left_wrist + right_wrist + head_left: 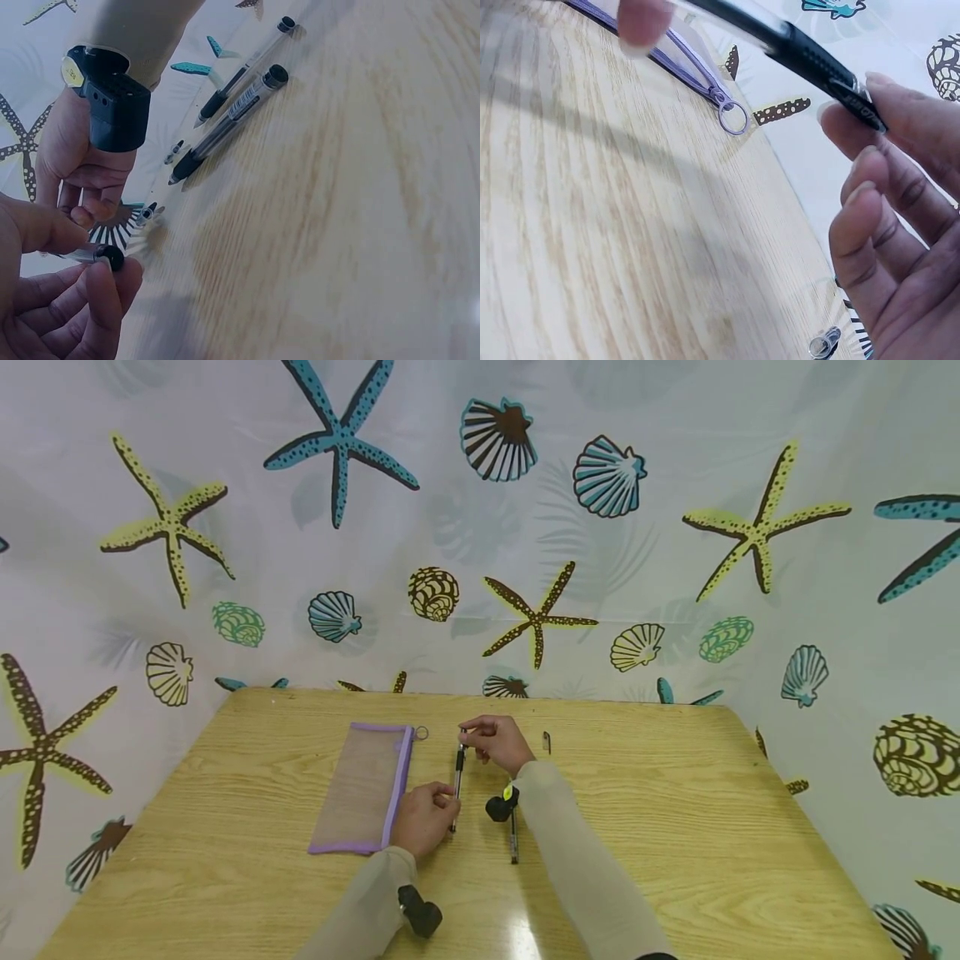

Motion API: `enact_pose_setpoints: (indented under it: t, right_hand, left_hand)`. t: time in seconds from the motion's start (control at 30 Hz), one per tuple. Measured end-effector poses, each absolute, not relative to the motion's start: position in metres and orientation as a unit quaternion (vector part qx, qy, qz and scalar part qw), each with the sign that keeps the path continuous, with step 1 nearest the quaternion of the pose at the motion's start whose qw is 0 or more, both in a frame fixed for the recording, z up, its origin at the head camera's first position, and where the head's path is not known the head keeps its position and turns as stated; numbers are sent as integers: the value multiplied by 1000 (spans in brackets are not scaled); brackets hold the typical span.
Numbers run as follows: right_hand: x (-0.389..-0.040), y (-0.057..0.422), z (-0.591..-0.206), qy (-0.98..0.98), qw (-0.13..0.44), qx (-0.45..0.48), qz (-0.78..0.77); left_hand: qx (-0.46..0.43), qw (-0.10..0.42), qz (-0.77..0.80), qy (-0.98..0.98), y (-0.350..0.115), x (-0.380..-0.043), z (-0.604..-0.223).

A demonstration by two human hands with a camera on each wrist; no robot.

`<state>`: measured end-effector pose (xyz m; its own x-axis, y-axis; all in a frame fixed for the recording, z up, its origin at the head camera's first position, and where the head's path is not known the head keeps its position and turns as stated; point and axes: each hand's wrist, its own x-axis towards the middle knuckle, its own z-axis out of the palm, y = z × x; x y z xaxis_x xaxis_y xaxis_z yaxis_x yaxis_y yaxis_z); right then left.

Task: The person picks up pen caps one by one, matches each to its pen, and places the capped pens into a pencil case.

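Note:
A clear-barrelled pen [459,762] with a black grip is held between both hands above the table. My left hand [426,817] pinches its black end plug [111,257] between thumb and fingers. At the other end, my right hand [498,743] pinches the pen's clear cap with its black clip [860,109], thumb against forefinger. Two uncapped pens lie side by side on the table: a thicker one [232,120] and a thinner one [246,70]. Two loose caps lie near their tips, one cap [174,152] by the pens and another cap [147,214] closer to the hands.
A see-through mesh pouch [360,789] with purple edging lies flat left of the hands, its zipper ring [422,732] at the far corner. The wooden table [675,810] meets a hanging cloth [645,577] printed with shells and starfish at the back and sides.

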<state>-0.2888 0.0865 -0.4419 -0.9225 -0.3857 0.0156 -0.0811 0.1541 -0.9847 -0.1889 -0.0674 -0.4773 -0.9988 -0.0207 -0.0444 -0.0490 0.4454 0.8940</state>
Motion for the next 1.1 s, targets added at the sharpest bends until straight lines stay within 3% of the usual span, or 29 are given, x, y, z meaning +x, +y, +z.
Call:
enact_pose_setpoints:
  t: [0.63,1.1]
  right_hand:
    - [-291,88,-450,750,117,-146,-635]
    - [-300,84,-469,741,78,-148,-650]
  left_hand:
    - [-11,27,544,838,-65,-190,-480]
    - [-34,18,563,826,-62,-190,-476]
